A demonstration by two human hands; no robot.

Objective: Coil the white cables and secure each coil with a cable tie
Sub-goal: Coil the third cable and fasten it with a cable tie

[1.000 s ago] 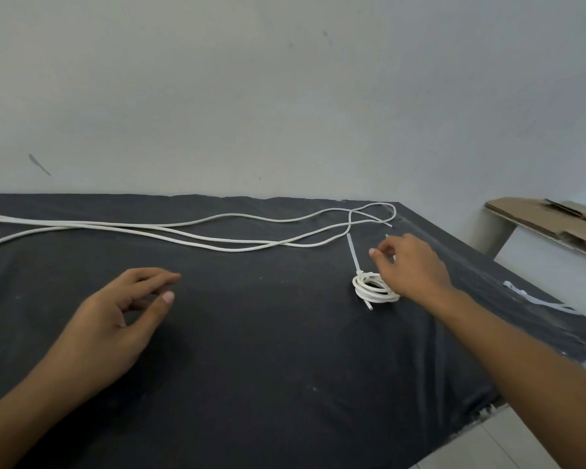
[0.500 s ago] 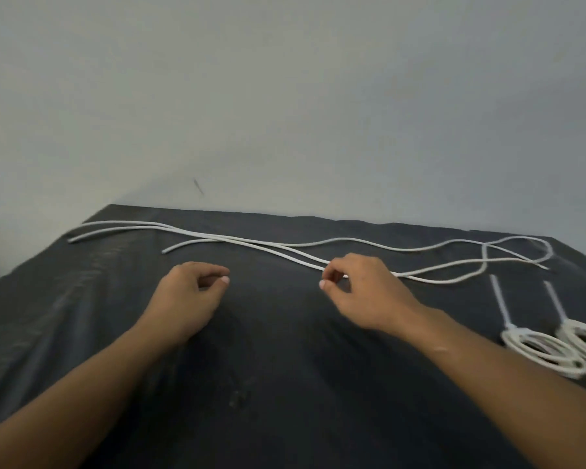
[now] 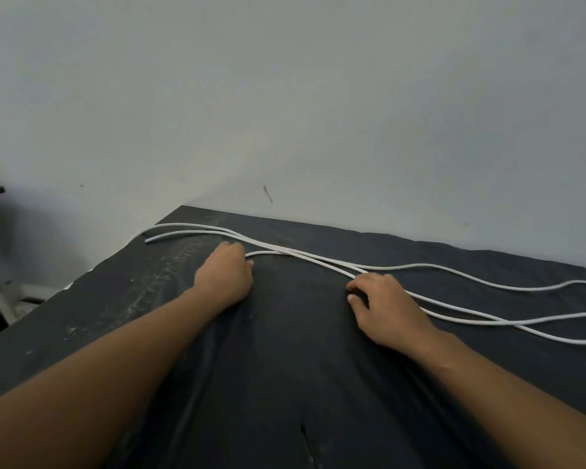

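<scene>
Both hands have reached further along the cables since the earlier view. Grey plaster wall [image 3: 318, 96] rises beyond the fingers; under them lies the black cloth-covered desk [image 3: 285, 367]. Long loose white cables [image 3: 454, 275] run past the fingertips. Left hand [image 3: 225, 275], fingers curled, touches one cable's end. Right hand [image 3: 383, 306] covers another strand; whether its fingers clamp it, I cannot tell.

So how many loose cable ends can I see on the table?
3: two at the far-left corner, one by the left hand. Others may lie off-frame right.
</scene>
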